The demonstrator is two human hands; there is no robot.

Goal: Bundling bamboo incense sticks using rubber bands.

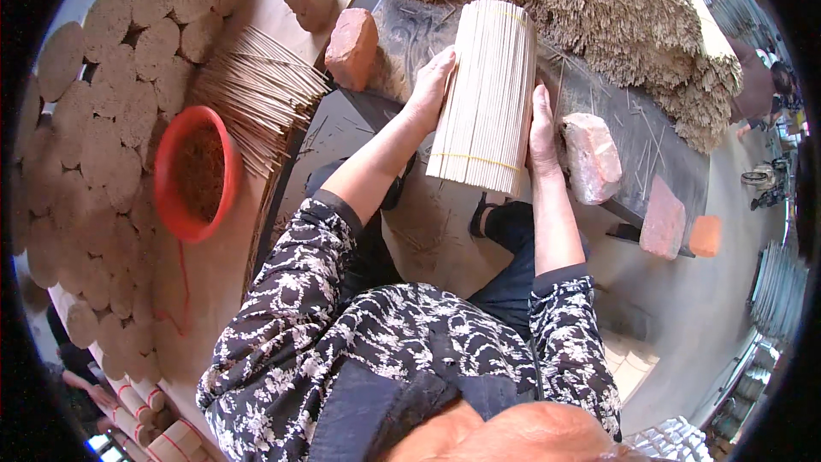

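A thick round bundle of thin pale sticks (483,94) is held between both my palms, over the near edge of the dark work table (650,154). A yellow band circles it close to its lower end, and another runs near the top. My left hand (432,90) presses along its left side with the fingers partly hidden behind it. On the opposite side, my right hand (542,133) lies against the sticks, thumb pointing up. Close to my right hand rests a worn, pale reddish brick (590,158). Beyond my left hand stands an orange-red brick (351,49).
Loose sticks (265,90) lie left, beside a red bowl (231,173) holding brown fibres. Stacked round bundles (107,145) fill the far left. A large heap of sticks (599,17) covers the table's back. More bricks (663,218) sit at right; a grey-brown block (310,0) lies at upper left.
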